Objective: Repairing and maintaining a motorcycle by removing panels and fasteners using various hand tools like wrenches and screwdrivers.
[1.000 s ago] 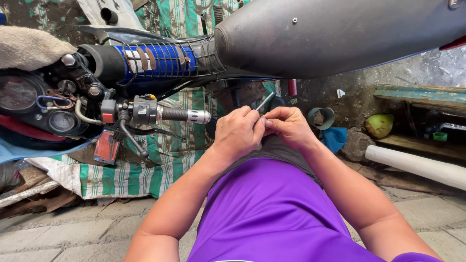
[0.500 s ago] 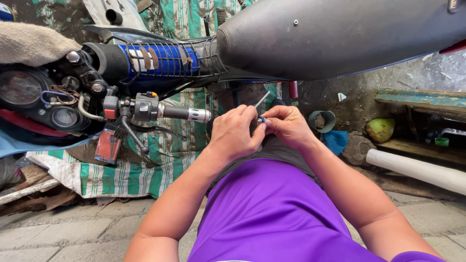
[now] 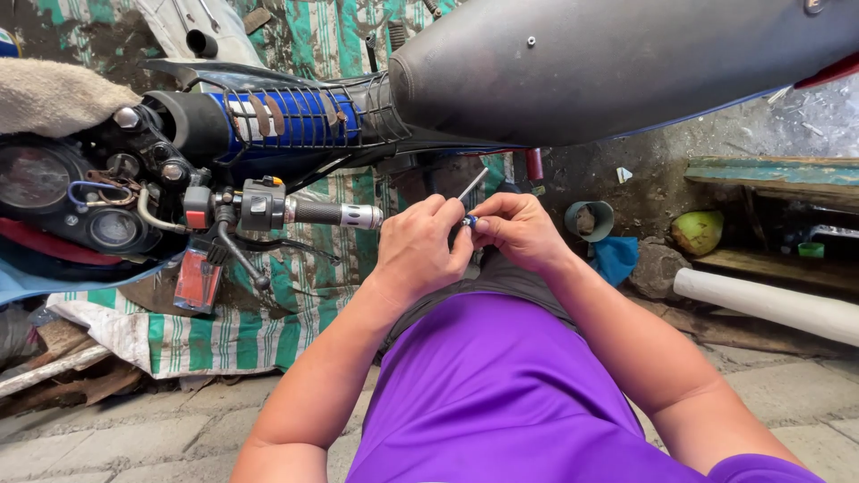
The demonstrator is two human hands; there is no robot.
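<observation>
My left hand (image 3: 420, 250) and my right hand (image 3: 517, 230) meet in front of my purple shirt. Together they pinch a thin metal screwdriver (image 3: 472, 185) whose shaft points up and away; a small blue part (image 3: 470, 219) shows between the fingertips. The tool's handle is hidden inside my hands. Just left of my left hand lies the motorcycle handlebar grip (image 3: 327, 213) with its silver end.
A motorcycle fills the upper view: dark grey seat (image 3: 608, 63), blue frame section (image 3: 295, 116), gauges (image 3: 54, 197). A green striped sheet (image 3: 224, 331) lies under it. At right are a white pipe (image 3: 769, 304), a coconut (image 3: 698, 231), a small grey cup (image 3: 589, 219).
My hands have stayed together on the screwdriver, shifting slightly; the fingers have reworked their grip and the small blue part now shows between them.
</observation>
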